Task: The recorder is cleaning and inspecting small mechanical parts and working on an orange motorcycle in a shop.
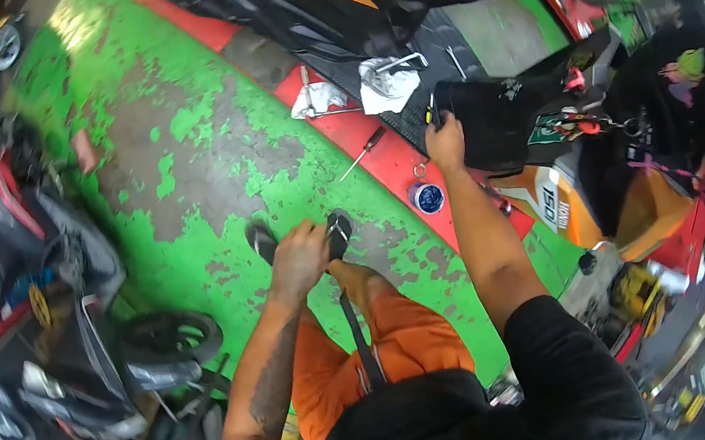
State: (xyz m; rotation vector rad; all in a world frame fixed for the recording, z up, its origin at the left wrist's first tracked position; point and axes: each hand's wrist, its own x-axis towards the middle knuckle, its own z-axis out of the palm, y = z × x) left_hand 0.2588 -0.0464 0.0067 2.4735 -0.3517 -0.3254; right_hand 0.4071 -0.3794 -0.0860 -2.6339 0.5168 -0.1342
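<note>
Over the edge of a red motorcycle lift (pixel 370 128), my right hand (pixel 446 145) is closed around a tool with a yellow-and-black handle (pixel 432 113). It looks like a screwdriver, its thin end pointing away from me. Beside that hand is the black body panel of an orange and white motorcycle (pixel 552 203). My left hand (pixel 302 253) hangs above my feet with its fingers curled in, and what it may hold is hidden. Near my right wrist stand an open tub of dark blue grease (pixel 428 198) and a small metal ring (pixel 420 171).
A screwdriver (pixel 365 153) lies across the lift's edge. White rags (pixel 388 85) with metal tools and a wrench (pixel 456 63) rest on the lift and its black mat. Motorcycles and loose parts crowd the left, with a wheel (pixel 169 338). The green floor (pixel 195 116) has peeling paint.
</note>
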